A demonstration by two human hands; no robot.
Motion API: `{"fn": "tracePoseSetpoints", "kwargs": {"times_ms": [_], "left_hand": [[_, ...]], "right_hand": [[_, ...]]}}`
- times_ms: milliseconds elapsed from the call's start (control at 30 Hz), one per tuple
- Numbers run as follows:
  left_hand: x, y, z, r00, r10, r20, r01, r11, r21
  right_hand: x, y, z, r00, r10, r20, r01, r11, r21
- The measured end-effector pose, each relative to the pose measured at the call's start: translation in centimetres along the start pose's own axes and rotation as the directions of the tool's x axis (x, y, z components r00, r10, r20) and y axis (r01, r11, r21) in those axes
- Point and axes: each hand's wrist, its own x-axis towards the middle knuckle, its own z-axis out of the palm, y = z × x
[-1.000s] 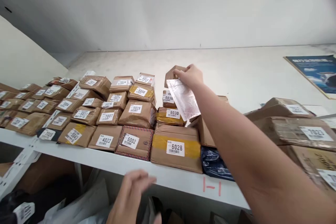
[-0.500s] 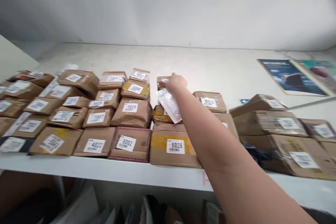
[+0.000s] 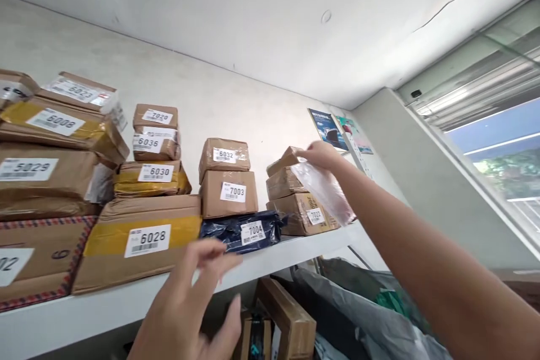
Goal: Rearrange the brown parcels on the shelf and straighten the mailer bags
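My right hand (image 3: 323, 156) is raised at the right end of the upper shelf, its fingers pinched on the top of a translucent plastic packet (image 3: 324, 188). The packet hangs below the hand, in front of a stack of cartons whose bottom box (image 3: 295, 214) is labelled 7022. Lower down and closer to me, my left hand (image 3: 185, 301) is held in the air, thumb and fingers apart, with nothing in it. Behind its fingertips are the carton labelled 6028 (image 3: 103, 236) and the dark blue plastic parcel labelled 7004 (image 3: 236, 230).
Labelled cartons, including 6032 (image 3: 232, 164) and 7003 (image 3: 217, 194), are stacked along the white shelf (image 3: 42, 320). Below it stand an open-sided carton (image 3: 291, 315) and large grey bags (image 3: 379, 304). A window (image 3: 498, 152) is at the far right.
The view has swung right along the shelf. My right hand has moved rightward from the middle stacks, still holding the packet. My left hand has come into view.
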Motion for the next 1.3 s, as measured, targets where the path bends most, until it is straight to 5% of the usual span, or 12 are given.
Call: {"fn": "tracePoseSetpoints", "kwargs": {"times_ms": [133,267,333,533,633,733,867,967,1067,1233,1300], "left_hand": [[10.2,1.4,6.1,0.974,0.216,0.069,-0.221,0.973,0.068],[19.8,3.9,13.4,0.946,0.004,0.325,-0.105,0.950,0.295],[23.4,4.9,16.9,0.922,-0.129,0.365,-0.016,0.930,0.368],[29.3,6.1,23.7,0.791,-0.382,0.479,0.160,0.883,0.440],[30.3,6.7,24.9,0.788,-0.414,0.456,0.167,0.856,0.489],[31.1,6.6,23.7,0.874,-0.346,0.341,0.119,0.833,0.541],[32.2,3.9,17.1,0.968,-0.239,0.073,0.135,0.746,0.652],[31.9,1.0,10.9,0.932,-0.353,0.079,0.201,0.686,0.699],[30.7,-1.3,6.9,0.839,-0.533,0.108,0.290,0.607,0.740],[29.4,-3.6,4.7,0.783,-0.616,0.089,0.409,0.618,0.671],[29.3,-4.7,4.3,0.806,-0.584,0.095,0.414,0.671,0.615]], "right_hand": [[-1.7,9.4,2.0,0.996,0.023,0.087,-0.020,0.999,-0.028],[-5.3,15.1,4.6,0.989,-0.025,0.144,0.023,1.000,0.017],[-7.0,17.4,5.8,0.988,-0.073,0.140,0.064,0.996,0.063],[-9.3,23.6,9.9,0.945,-0.262,0.197,0.230,0.958,0.174],[-9.1,25.6,12.1,0.920,-0.300,0.252,0.235,0.937,0.259],[-8.6,26.6,14.0,0.902,-0.345,0.260,0.244,0.903,0.353],[-8.2,27.2,15.5,0.895,-0.395,0.208,0.259,0.838,0.480],[-7.8,27.4,16.1,0.897,-0.393,0.203,0.248,0.827,0.504],[-7.4,27.5,16.2,0.899,-0.377,0.225,0.227,0.837,0.498],[-7.5,26.8,15.5,0.912,-0.324,0.250,0.160,0.845,0.510],[-7.8,26.4,15.1,0.925,-0.307,0.223,0.151,0.838,0.523]]}}
